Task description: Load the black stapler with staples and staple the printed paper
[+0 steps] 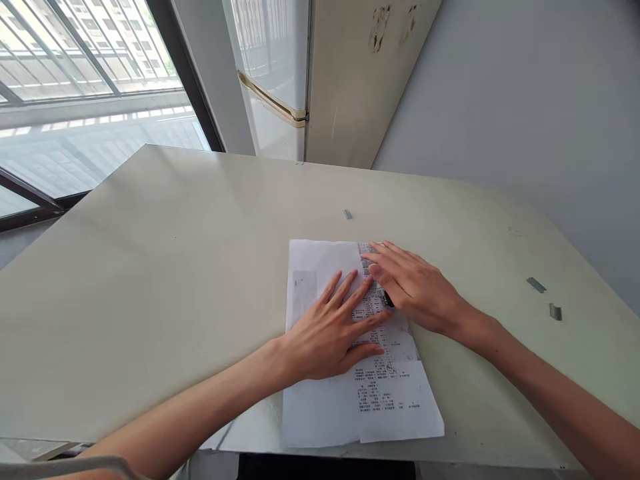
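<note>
Daylight is coming through the barred window [75,87] at far left. Pale beige table [150,280] is filling most of the view, and a worn cream cabinet [350,73] is standing behind its far edge. Printed sheet [345,407], folded, is lying at the near edge, centre-right. Left hand [327,330] is pressing flat on it, fingers spread, gripping nothing. Right hand [417,290] is lying flat alongside, close against the left fingertips, half covering a small dark object I cannot identify. One metal strip [347,214] is lying beyond the sheet; two more strips [536,285] are sitting near the right edge. Grey wall [525,100] is closing off the right.
</note>
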Action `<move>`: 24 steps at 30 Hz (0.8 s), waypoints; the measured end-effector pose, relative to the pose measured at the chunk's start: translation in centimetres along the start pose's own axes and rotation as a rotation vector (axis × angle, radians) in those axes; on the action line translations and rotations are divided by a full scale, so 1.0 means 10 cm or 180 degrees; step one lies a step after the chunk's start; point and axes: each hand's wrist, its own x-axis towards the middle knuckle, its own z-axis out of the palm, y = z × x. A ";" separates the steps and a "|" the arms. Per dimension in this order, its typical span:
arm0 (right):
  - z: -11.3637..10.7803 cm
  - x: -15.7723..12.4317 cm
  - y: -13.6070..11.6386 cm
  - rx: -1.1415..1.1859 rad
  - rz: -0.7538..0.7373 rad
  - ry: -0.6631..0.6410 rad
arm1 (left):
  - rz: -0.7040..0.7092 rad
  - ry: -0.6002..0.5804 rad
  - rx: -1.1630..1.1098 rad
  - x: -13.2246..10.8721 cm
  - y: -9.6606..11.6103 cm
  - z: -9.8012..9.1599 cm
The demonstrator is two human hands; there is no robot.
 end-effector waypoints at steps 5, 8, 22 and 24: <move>0.05 0.02 0.01 -0.0088 -0.0001 0.0042 | -0.0044 -0.0016 -0.0021 0.00 0.02 0.02; 0.04 0.02 0.01 -0.0108 0.0046 0.0010 | -0.0072 -0.0063 -0.0022 0.01 0.02 0.02; 0.06 0.03 -0.04 -0.0370 0.0099 -0.0019 | -0.0114 -0.0023 -0.0009 0.00 0.04 0.05; 0.09 0.03 -0.06 -0.0594 0.0076 0.0033 | -0.0096 0.0015 -0.0009 0.00 0.04 0.05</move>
